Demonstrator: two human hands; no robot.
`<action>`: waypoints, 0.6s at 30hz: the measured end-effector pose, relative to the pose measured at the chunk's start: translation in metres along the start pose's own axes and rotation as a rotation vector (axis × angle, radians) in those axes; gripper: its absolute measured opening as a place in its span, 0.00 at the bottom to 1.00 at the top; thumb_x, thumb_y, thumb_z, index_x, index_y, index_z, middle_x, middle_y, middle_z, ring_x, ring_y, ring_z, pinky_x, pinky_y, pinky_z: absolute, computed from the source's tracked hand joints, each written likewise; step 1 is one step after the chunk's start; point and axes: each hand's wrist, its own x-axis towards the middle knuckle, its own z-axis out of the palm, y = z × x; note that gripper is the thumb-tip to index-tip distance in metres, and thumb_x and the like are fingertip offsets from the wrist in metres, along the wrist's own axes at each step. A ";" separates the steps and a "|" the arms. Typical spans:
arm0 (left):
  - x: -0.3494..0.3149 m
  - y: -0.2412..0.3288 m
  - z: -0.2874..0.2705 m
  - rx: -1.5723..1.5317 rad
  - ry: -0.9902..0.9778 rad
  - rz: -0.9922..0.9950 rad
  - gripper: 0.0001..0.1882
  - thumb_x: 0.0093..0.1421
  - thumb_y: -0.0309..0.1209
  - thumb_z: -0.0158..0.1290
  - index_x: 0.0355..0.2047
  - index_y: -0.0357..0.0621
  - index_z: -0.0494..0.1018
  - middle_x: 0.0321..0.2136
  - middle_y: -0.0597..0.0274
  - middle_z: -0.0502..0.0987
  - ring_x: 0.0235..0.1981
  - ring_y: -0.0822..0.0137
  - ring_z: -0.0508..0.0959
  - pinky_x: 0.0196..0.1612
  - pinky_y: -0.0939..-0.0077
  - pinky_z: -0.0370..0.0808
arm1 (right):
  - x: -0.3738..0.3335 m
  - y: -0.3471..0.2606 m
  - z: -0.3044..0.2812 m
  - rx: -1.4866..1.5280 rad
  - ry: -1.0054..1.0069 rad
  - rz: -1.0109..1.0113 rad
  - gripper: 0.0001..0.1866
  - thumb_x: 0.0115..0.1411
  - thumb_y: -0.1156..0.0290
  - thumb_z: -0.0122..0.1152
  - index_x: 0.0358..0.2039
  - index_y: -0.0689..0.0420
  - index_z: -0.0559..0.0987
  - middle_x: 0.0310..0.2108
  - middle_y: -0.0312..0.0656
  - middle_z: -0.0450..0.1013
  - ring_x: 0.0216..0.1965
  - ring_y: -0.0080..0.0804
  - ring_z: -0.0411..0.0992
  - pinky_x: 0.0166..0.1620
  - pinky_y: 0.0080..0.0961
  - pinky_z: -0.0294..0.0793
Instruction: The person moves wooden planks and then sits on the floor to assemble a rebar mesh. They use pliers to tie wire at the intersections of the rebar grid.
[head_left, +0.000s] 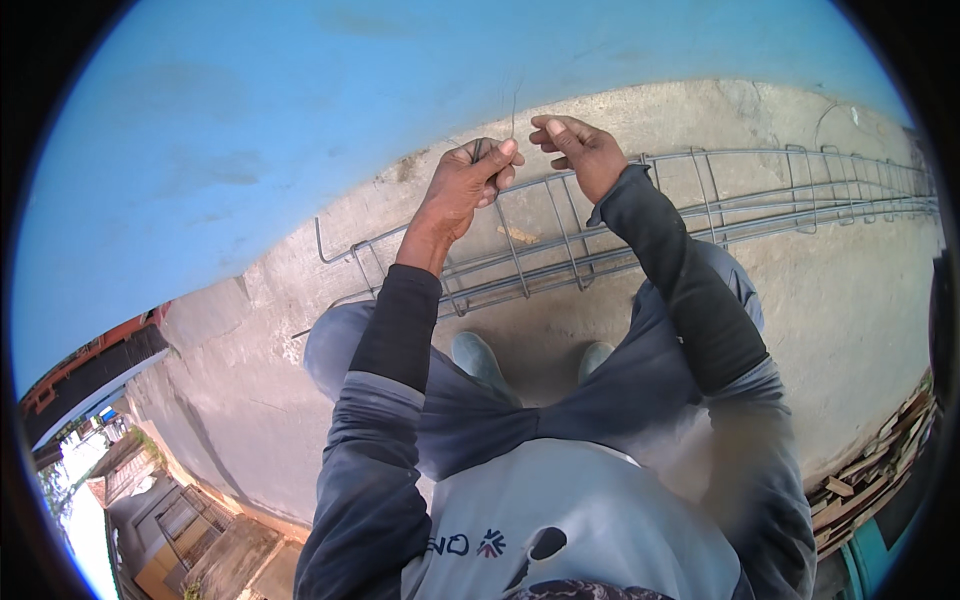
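Observation:
My left hand (472, 182) is closed, with thumb and forefinger pinching thin tie wire (514, 112) whose fine ends stick up above the fingertips. A short dark rod-like piece (477, 150) also shows between its fingers; its kind cannot be made out. Just to the right, my right hand (588, 158) has bent fingers, apart from one another, with nothing visible in them. Both hands are above the far side of a long steel rebar cage (520, 262), made of lengthwise bars with rectangular stirrups, which lies across the ground before my boots.
A blue wall (250, 120) rises close beyond the cage, over a concrete floor (240, 350). My boots (480, 360) stand at the cage's near side. Stacked wood pieces (870, 470) lie at the right. A bent rebar end (319, 240) juts out at the cage's left.

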 end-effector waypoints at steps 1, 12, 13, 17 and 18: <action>0.004 -0.007 0.006 -0.032 -0.062 -0.037 0.18 0.63 0.46 0.59 0.33 0.41 0.76 0.19 0.72 0.70 0.17 0.82 0.62 0.19 0.88 0.58 | -0.004 0.007 0.007 0.045 -0.057 0.009 0.20 0.69 0.56 0.54 0.54 0.55 0.77 0.45 0.41 0.77 0.50 0.30 0.72 0.49 0.30 0.74; 0.020 -0.077 0.015 -0.519 -0.205 -0.187 0.17 0.62 0.43 0.61 0.39 0.42 0.74 0.23 0.67 0.73 0.22 0.77 0.69 0.29 0.82 0.69 | -0.016 0.017 0.024 0.447 0.097 0.165 0.11 0.70 0.61 0.53 0.45 0.52 0.76 0.39 0.42 0.79 0.43 0.30 0.75 0.49 0.33 0.74; 0.022 -0.079 0.013 -0.498 -0.251 -0.211 0.19 0.61 0.44 0.61 0.41 0.41 0.74 0.25 0.64 0.75 0.25 0.75 0.72 0.32 0.80 0.71 | -0.012 0.021 0.021 0.453 0.130 0.130 0.11 0.69 0.60 0.54 0.46 0.52 0.75 0.31 0.38 0.79 0.35 0.29 0.76 0.47 0.34 0.76; 0.028 -0.090 -0.007 -0.306 -0.423 0.001 0.34 0.57 0.49 0.64 0.57 0.40 0.72 0.49 0.49 0.77 0.59 0.57 0.69 0.58 0.57 0.68 | -0.008 0.015 -0.007 0.537 0.326 0.081 0.11 0.70 0.58 0.53 0.44 0.51 0.74 0.17 0.31 0.65 0.21 0.24 0.68 0.33 0.32 0.75; 0.034 -0.092 -0.027 -0.160 -0.340 -0.015 0.32 0.57 0.49 0.63 0.55 0.40 0.73 0.49 0.49 0.77 0.58 0.56 0.70 0.58 0.56 0.68 | -0.010 0.018 -0.018 0.449 0.296 0.181 0.11 0.70 0.58 0.52 0.44 0.51 0.74 0.16 0.30 0.63 0.20 0.23 0.66 0.30 0.31 0.72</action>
